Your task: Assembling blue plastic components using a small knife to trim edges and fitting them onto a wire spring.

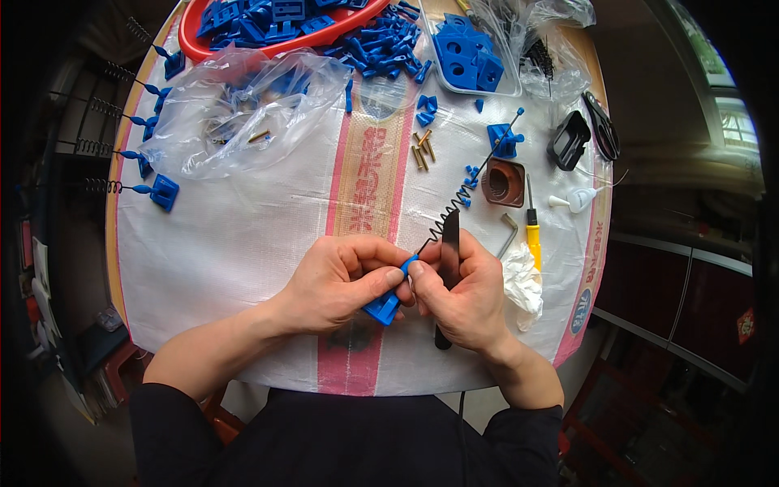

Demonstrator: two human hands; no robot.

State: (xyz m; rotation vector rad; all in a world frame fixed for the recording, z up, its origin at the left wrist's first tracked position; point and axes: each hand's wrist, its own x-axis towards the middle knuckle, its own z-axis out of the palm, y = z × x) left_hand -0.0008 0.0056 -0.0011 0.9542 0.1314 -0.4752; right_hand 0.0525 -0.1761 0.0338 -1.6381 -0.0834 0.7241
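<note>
Near the front of the table my left hand (329, 284) is closed on a blue plastic piece (381, 308) with a flat base and a narrow neck. The fingers of my right hand (473, 302) pinch at the neck, where a black coil spring (445, 222) on a thin rod comes out and slants up to the right. A dark, flat, knife-like tool (450, 243) is tucked in my right hand, its lower end showing below the palm. The exact joint of spring and neck is hidden by my fingertips.
Several blue pieces with springs (165, 193) line the left edge. A red basin (191, 40) of blue parts, a plastic bag (203, 130) and a clear box (507, 88) stand farther back. Brass screws (423, 151), a yellow-handled screwdriver (533, 235), scissors (601, 128) and crumpled tissue (523, 284) lie around.
</note>
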